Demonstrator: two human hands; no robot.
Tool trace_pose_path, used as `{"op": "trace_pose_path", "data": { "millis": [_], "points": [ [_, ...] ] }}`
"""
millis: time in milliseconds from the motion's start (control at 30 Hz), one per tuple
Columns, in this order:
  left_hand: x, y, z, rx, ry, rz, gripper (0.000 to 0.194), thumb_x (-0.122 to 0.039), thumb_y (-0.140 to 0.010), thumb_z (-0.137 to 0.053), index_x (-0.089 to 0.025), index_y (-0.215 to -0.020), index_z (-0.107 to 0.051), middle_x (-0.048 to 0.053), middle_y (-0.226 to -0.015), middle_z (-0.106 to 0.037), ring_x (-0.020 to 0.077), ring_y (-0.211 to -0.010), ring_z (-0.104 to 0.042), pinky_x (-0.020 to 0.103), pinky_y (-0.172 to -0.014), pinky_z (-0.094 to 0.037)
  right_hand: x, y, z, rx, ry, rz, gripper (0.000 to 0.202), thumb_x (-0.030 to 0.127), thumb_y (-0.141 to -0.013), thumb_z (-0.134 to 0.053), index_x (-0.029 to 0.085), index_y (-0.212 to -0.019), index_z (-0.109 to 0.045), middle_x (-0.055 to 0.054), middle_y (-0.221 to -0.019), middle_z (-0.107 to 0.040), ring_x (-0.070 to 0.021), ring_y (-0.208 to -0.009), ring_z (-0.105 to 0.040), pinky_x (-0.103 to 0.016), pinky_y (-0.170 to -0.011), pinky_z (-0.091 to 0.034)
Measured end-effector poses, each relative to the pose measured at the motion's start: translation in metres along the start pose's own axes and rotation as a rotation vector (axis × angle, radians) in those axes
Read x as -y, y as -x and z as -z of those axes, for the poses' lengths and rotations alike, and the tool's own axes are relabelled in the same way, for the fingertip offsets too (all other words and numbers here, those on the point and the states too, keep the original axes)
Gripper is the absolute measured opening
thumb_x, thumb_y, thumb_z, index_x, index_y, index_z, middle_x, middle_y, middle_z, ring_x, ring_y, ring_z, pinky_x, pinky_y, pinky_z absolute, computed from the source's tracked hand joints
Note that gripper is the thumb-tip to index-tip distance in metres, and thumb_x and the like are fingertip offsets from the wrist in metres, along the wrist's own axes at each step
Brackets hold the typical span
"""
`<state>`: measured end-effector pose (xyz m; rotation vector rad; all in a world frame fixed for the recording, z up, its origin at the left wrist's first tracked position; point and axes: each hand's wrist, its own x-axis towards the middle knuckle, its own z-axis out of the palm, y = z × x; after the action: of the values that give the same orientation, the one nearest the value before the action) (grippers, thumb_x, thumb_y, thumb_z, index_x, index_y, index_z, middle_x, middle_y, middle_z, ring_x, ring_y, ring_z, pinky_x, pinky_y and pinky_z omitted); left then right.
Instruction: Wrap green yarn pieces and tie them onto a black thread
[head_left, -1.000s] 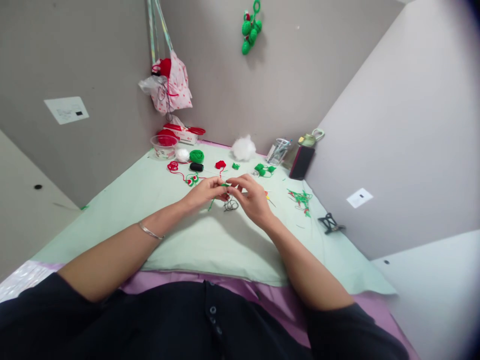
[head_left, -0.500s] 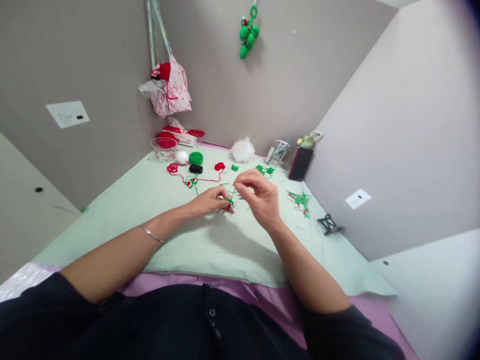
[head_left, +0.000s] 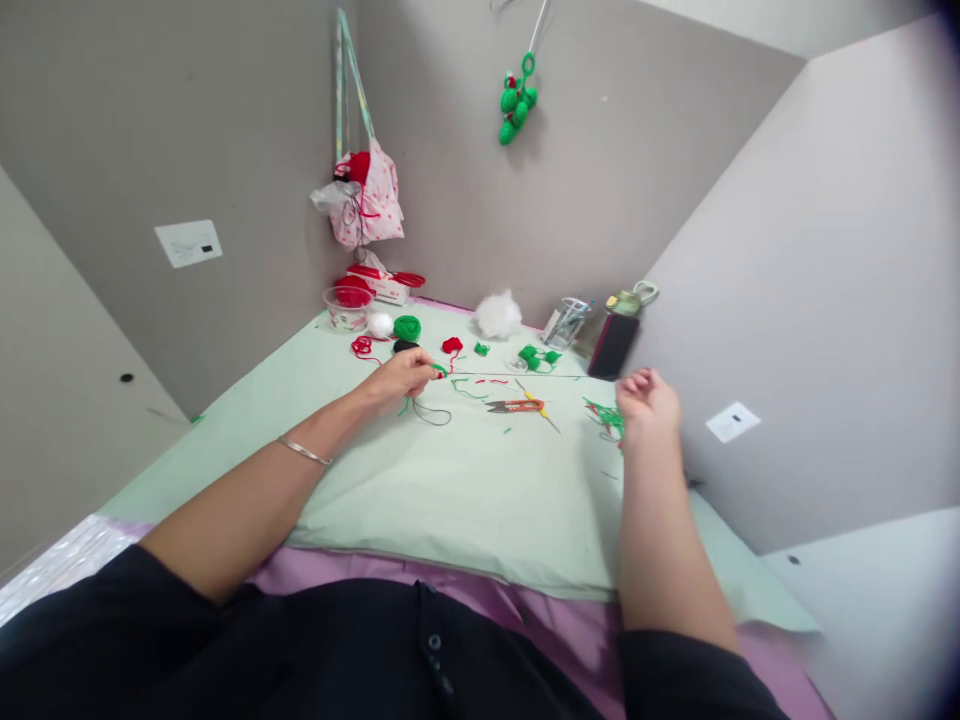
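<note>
My left hand (head_left: 405, 378) pinches a small green crochet piece (head_left: 440, 371) with a spot of red on it. A thin dark thread (head_left: 551, 376) runs nearly straight from that piece across to my right hand (head_left: 649, 405). The right hand is raised at the right with fingers curled closed on the thread; whether a needle is in them is hidden. Under the left hand hangs a dark loop of thread (head_left: 435, 418). Between the hands, orange-handled thread snips (head_left: 517, 406) lie across a yellow crochet hook (head_left: 551, 421).
Behind lie a green yarn ball (head_left: 407, 327), red yarn (head_left: 452, 345), white stuffing (head_left: 498, 315) and green crochet pieces (head_left: 534, 358). A pen holder (head_left: 568, 322) and a phone (head_left: 615, 345) stand at back right. Green yarn scraps (head_left: 604, 415) lie beside the right hand.
My right hand has moved away to the right from the left hand, drawing the thread out long. The left hand has shifted slightly left and up, still gripping the green piece.
</note>
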<state>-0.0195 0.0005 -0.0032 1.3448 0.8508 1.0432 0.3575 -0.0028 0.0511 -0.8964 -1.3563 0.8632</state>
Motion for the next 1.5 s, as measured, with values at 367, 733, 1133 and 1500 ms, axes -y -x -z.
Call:
{"op": "trace_pose_path", "data": {
  "millis": [367,733,1133,1500],
  "points": [
    [0.002,0.01,-0.02,-0.007,-0.21,-0.117,0.025,-0.038,-0.074,-0.07,-0.018,-0.08,-0.056,-0.004,-0.064,-0.051,0.0102,-0.056,-0.042,0.025,-0.054,-0.031,-0.039,0.056,-0.172,0.306,-0.133,-0.519,0.032,0.044,-0.076,-0.069,0.015,-0.089,-0.068,-0.009,-0.089,-0.071,-0.0106,-0.059,-0.059,-0.024,-0.054,-0.045],
    [0.008,-0.009,0.01,-0.281,-0.372,-0.173,0.018,-0.032,-0.07,-0.068,-0.018,-0.074,-0.058,-0.001,-0.073,-0.06,0.0146,-0.069,-0.051,0.028,-0.067,-0.038,0.032,0.048,-0.117,0.275,-0.341,-0.083,0.023,0.04,-0.081,-0.072,0.02,-0.078,-0.063,0.008,-0.055,-0.019,-0.008,-0.049,-0.018,-0.022,-0.046,-0.021],
    [0.02,-0.018,0.026,-0.27,-0.21,-0.053,0.018,-0.027,-0.067,-0.071,-0.017,-0.071,-0.056,-0.001,-0.053,-0.058,0.0121,-0.05,-0.053,0.024,-0.051,-0.034,0.07,0.05,-0.063,0.033,-0.925,0.222,0.023,0.009,-0.082,-0.063,0.023,-0.07,-0.05,0.008,-0.045,-0.027,-0.007,-0.039,-0.033,-0.02,-0.038,-0.034],
    [0.008,-0.013,0.021,-0.212,0.078,-0.006,0.027,-0.028,-0.063,-0.081,-0.015,-0.077,-0.062,0.002,-0.074,-0.066,0.0129,-0.072,-0.062,0.025,-0.069,-0.047,0.065,0.059,-0.047,0.225,-0.103,0.138,0.018,0.037,-0.072,-0.077,0.025,-0.063,-0.067,0.004,-0.042,-0.047,-0.0086,-0.036,-0.035,-0.026,-0.038,-0.031]
  ]
}}
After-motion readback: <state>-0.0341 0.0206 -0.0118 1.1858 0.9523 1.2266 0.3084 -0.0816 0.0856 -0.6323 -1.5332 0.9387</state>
